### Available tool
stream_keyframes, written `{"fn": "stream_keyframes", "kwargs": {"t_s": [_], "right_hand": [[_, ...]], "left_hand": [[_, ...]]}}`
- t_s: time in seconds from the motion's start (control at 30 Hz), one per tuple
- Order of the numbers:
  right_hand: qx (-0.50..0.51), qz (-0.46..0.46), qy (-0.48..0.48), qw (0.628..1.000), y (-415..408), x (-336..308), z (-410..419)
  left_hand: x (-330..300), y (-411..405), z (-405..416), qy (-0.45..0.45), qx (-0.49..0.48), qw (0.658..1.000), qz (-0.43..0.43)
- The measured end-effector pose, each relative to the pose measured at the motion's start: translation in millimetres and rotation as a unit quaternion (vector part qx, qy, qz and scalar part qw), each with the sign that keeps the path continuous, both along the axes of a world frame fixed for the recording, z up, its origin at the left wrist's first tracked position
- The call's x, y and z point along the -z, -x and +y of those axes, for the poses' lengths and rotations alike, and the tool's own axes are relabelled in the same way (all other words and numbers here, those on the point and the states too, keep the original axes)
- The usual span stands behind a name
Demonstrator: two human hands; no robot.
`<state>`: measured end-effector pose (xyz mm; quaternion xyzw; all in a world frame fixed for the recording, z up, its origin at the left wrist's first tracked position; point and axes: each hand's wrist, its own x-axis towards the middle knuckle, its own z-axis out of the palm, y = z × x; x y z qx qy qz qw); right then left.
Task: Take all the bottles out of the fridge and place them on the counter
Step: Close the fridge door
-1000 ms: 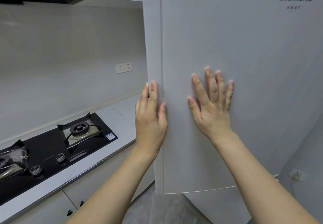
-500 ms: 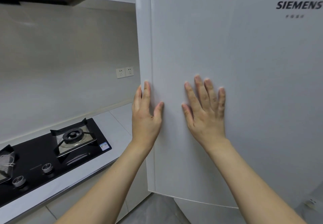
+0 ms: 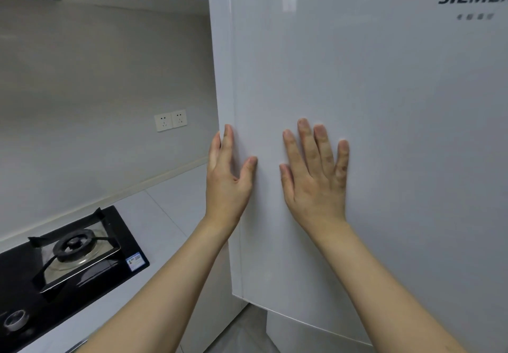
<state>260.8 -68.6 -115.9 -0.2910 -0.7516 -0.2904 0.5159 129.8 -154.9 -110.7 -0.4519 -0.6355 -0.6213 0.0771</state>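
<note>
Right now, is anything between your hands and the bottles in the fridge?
Yes. The shut fridge door covers everything; no bottle is visible. The left hand is at its left edge, and the right hand lies flat on its front.

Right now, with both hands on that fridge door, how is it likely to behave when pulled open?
The fridge door looks like a tall rigid panel, so it should swing stiffly, not flex. Its glossy face probably gives the flat right hand little grip. The left hand, fingers at the door's edge, likely has the better purchase.
</note>
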Motion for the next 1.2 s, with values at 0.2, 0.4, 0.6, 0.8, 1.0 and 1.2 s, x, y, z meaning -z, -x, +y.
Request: {"fn": "stream_keyframes", "kwargs": {"t_s": [0.2,0.4,0.6,0.8,1.0,1.2], "right_hand": [[0.045,0.001,-0.001,0.999,20.7,-1.0,36.1],[0.088,-0.004,0.016,0.996,31.3,-2.1,65.7],[0.123,-0.003,0.019,0.992,38.3,-1.4,89.4],[0.153,-0.008,0.013,0.988,42.4,-1.7,108.3],[0.176,-0.017,0.026,0.984,45.5,-1.7,127.5],[0.208,-0.036,0.029,0.977,42.8,-1.7,155.4]], "left_hand": [[-1.3,27.8,49.8,0.009,0.052,0.999,0.000],[-1.0,46.5,96.3,0.003,0.098,0.995,-0.004],[2.1,56.0,132.4,0.004,0.138,0.990,-0.006],[0.4,60.5,157.4,0.005,0.168,0.986,-0.019],[-2.0,65.9,184.5,-0.003,0.187,0.982,-0.031],[-5.2,64.3,220.3,0.007,0.210,0.977,-0.032]]}}
